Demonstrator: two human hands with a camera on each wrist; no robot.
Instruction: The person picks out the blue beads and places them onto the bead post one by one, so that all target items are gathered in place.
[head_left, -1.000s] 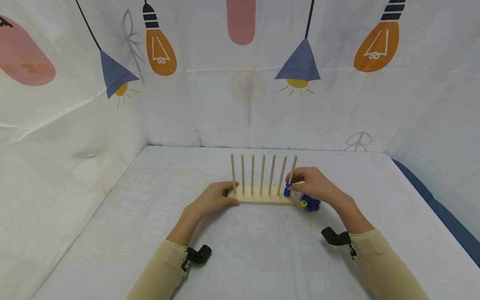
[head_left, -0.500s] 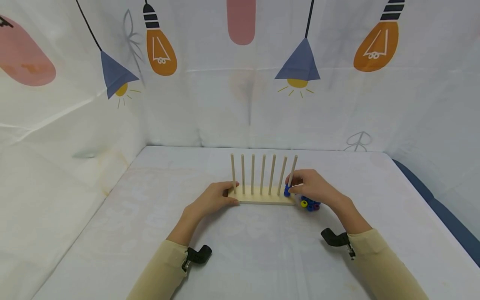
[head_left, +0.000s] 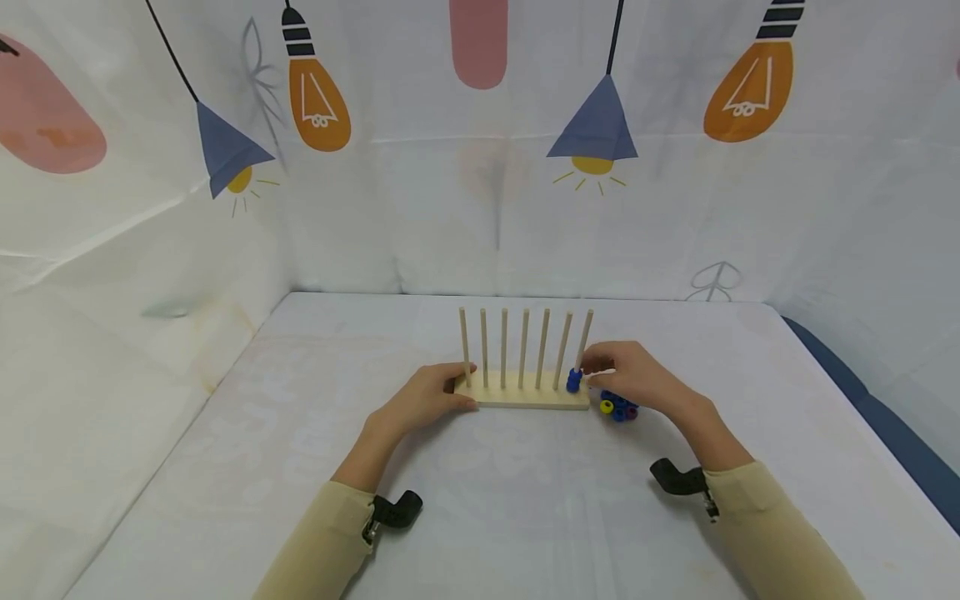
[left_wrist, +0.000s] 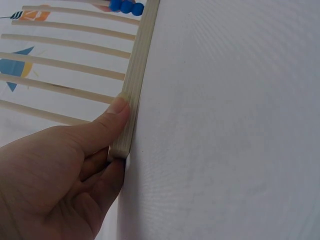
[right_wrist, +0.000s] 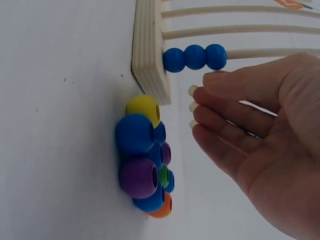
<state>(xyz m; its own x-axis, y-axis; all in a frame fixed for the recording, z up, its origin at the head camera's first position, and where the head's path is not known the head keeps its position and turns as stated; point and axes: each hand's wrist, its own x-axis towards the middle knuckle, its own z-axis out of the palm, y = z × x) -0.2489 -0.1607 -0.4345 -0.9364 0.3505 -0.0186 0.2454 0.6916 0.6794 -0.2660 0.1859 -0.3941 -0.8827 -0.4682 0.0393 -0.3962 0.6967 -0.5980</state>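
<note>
A pale wooden peg rack (head_left: pixel 525 398) with several upright pegs stands on the white table. My left hand (head_left: pixel 423 396) grips the left end of its base, the thumb on the front edge in the left wrist view. Three blue beads (right_wrist: pixel 195 57) sit stacked at the bottom of the rightmost peg (head_left: pixel 584 337). Just right of that stack is my right hand (head_left: pixel 637 377), its fingers loosely bent and nothing between them. The right wrist view shows the thumb very close to the top bead; whether it touches I cannot tell.
Beside the rack's right end lies a cluster of loose beads, among them a yellow bead (right_wrist: pixel 143 110), a purple bead (right_wrist: pixel 138 178), an orange bead (right_wrist: pixel 162 206) and several blue ones. A white sheet (head_left: pixel 435 225) printed with lamps hangs behind the table.
My right hand has lowered a blue bead down the rightmost peg onto the others, let go of it and drawn slightly right. The left hand keeps its grip on the rack.
</note>
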